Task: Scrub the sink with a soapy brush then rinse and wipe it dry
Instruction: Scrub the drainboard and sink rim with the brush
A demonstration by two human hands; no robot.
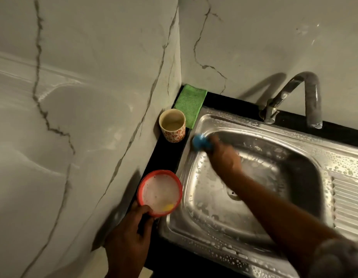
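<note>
Black counter (164,157) edges a soapy steel sink (214,209); nearest, the left hand (130,235) pinches a red bowl (141,184) of suds by its rim. Farther in, the blurred right hand (224,157) grips a blue brush (200,141) at the basin's far left corner, with a cup (172,128), green cloth (191,103) and tap (302,93) beyond.

There is one sink (294,169), one tap (311,91), one blue brush (200,142), one red bowl (141,186), one cup (172,135) and one green cloth (191,103). Two hands: left hand (130,237), right hand (224,157).
</note>
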